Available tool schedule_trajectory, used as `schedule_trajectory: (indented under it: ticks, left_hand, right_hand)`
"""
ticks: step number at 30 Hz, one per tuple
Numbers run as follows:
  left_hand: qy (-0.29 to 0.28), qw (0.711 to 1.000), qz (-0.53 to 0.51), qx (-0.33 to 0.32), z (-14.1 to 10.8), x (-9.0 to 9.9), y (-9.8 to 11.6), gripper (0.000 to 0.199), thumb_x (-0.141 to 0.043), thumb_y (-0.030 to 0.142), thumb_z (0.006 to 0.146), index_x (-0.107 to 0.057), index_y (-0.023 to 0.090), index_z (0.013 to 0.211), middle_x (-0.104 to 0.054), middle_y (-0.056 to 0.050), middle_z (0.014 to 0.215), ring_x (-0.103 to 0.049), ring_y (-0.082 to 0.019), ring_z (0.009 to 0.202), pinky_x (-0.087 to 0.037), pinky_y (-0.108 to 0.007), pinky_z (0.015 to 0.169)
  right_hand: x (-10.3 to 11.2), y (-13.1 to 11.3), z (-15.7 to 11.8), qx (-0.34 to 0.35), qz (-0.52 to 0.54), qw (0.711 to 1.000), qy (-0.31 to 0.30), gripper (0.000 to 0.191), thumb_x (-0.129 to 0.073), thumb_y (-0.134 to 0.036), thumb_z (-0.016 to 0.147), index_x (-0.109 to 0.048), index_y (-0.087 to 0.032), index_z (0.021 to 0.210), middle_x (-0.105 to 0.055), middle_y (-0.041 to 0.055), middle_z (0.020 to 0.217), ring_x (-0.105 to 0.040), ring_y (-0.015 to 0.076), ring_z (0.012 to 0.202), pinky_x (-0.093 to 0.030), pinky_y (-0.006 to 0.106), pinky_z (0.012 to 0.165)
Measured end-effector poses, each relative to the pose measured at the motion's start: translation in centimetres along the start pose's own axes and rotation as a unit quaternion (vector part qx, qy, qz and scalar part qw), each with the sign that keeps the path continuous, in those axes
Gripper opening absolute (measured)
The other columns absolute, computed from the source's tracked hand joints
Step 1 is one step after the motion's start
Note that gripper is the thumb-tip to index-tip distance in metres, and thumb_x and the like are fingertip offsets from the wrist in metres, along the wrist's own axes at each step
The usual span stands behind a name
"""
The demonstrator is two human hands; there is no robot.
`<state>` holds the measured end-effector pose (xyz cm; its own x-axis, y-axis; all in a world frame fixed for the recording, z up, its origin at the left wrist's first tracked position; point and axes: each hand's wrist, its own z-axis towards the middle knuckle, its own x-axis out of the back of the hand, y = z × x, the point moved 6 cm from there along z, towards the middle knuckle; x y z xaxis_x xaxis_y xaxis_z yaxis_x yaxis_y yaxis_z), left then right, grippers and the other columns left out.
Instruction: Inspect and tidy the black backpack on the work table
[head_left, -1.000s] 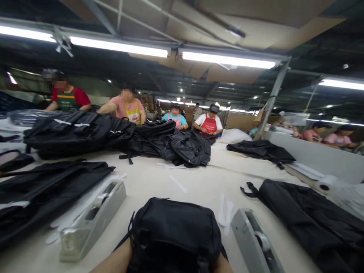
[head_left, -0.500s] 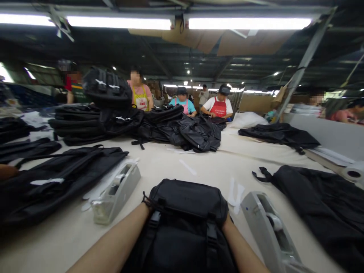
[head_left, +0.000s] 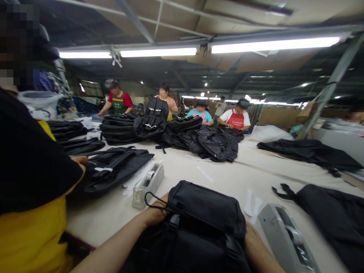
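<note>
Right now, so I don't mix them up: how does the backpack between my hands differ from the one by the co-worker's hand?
The front backpack sits between your left hand and right hand; the left backpack lies by a co-worker's hand. The front backpack shows a top flap and buckles; the left backpack has a white wrap on it. The front backpack looks bulkier, the left backpack flatter. Both are black.

Print [head_left: 237, 123] on the red apron [head_left: 235, 119] and green apron [head_left: 117, 103] is too small to read
</note>
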<state>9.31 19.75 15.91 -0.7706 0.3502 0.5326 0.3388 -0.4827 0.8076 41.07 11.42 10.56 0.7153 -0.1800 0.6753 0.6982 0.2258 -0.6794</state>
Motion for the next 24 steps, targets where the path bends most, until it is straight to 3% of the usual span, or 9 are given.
schedule_trajectory:
  ticks: [3,5,7,9,13,16,20,22,24]
  left_hand:
    - [0.025,0.996,-0.079,0.023,-0.7,0.0,0.3,0.045,-0.05,0.024,0.078,-0.047,0.021,0.123,-0.059,-0.004,0.118,-0.047,-0.022,0.116,-0.034,-0.036,0.102]
    - [0.057,0.985,-0.148,0.066,-0.6,-0.3,-0.4,0.049,-0.055,0.021,0.073,-0.049,0.022,0.121,-0.061,-0.003,0.115,-0.05,-0.023,0.112,-0.038,-0.036,0.098]
    - [0.105,0.968,-0.196,0.117,-0.3,-0.5,-1.4,0.056,-0.062,0.018,0.066,-0.049,0.021,0.121,-0.062,-0.004,0.113,-0.052,-0.024,0.109,-0.04,-0.035,0.096]
    - [0.152,0.95,-0.215,0.167,-0.3,-0.5,-2.5,0.06,-0.063,0.019,0.065,-0.047,0.018,0.122,-0.062,-0.008,0.113,-0.055,-0.025,0.106,-0.043,-0.036,0.093]
    - [0.212,0.922,-0.221,0.237,-2.5,0.2,-2.9,0.058,-0.05,0.027,0.075,-0.034,0.014,0.13,-0.061,-0.012,0.111,-0.06,-0.025,0.098,-0.047,-0.04,0.085]
    - [0.178,0.937,-0.211,0.215,-5.2,0.7,-0.7,0.058,-0.054,0.022,0.072,-0.039,0.019,0.128,-0.058,-0.008,0.117,-0.053,-0.025,0.109,-0.041,-0.042,0.094]
    - [0.089,0.978,-0.128,0.136,-8.3,1.0,3.0,0.062,-0.058,0.012,0.065,-0.046,0.025,0.124,-0.041,-0.001,0.137,-0.029,-0.022,0.129,-0.016,-0.039,0.111]
    - [0.053,0.986,-0.11,0.116,-9.4,0.6,4.1,0.061,-0.06,0.017,0.068,-0.044,0.029,0.126,-0.038,0.002,0.139,-0.025,-0.022,0.131,-0.015,-0.04,0.111]
    - [0.053,0.986,-0.124,0.098,-10.2,-0.1,5.1,0.042,-0.057,0.029,0.076,-0.053,0.028,0.118,-0.044,0.001,0.135,-0.031,-0.022,0.128,-0.022,-0.039,0.109]
  right_hand:
    - [0.8,0.1,-3.0,-0.022,-0.084,0.994,-0.06,0.04,-0.04,-0.034,0.08,-0.059,-0.023,0.113,-0.058,0.0081,0.117,-0.051,0.0254,0.111,-0.036,0.04,0.099]
    - [1.7,-0.5,-4.1,-0.076,-0.12,0.989,-0.028,0.039,-0.038,-0.038,0.08,-0.062,-0.022,0.106,-0.063,0.0094,0.108,-0.057,0.0267,0.102,-0.044,0.042,0.091]
    - [2.1,-3.1,-4.3,-0.084,-0.13,0.987,0.036,0.041,-0.037,-0.042,0.08,-0.062,-0.02,0.104,-0.064,0.0101,0.105,-0.059,0.0276,0.098,-0.047,0.043,0.088]
    - [1.0,-7.1,-3.8,-0.039,-0.11,0.991,0.072,0.041,-0.038,-0.043,0.081,-0.061,-0.019,0.105,-0.063,0.0094,0.107,-0.058,0.0261,0.099,-0.047,0.041,0.088]
    - [-4.2,-14.0,-2.5,0.069,-0.078,0.994,0.034,0.03,-0.041,-0.032,0.084,-0.061,-0.022,0.104,-0.065,0.0065,0.103,-0.06,0.0226,0.094,-0.048,0.035,0.086]
    - [-7.9,-15.3,-2.4,0.102,-0.084,0.991,-0.016,0.028,-0.039,-0.027,0.086,-0.06,-0.021,0.104,-0.065,0.0068,0.098,-0.06,0.021,0.089,-0.049,0.033,0.081]
    - [-10.4,-14.1,-3.4,0.129,-0.101,0.986,-0.022,0.028,-0.039,-0.021,0.085,-0.059,-0.021,0.104,-0.063,0.0076,0.1,-0.058,0.0216,0.092,-0.048,0.036,0.082]
    - [-10.7,-13.8,-4.2,0.142,-0.09,0.986,-0.01,0.028,-0.041,-0.019,0.083,-0.06,-0.022,0.103,-0.062,0.0083,0.104,-0.056,0.0225,0.097,-0.047,0.037,0.083]
    - [-10.5,-14.0,-4.9,0.14,-0.057,0.989,0.0,0.026,-0.044,-0.02,0.081,-0.062,-0.022,0.1,-0.061,0.0088,0.107,-0.055,0.0234,0.1,-0.046,0.037,0.085]
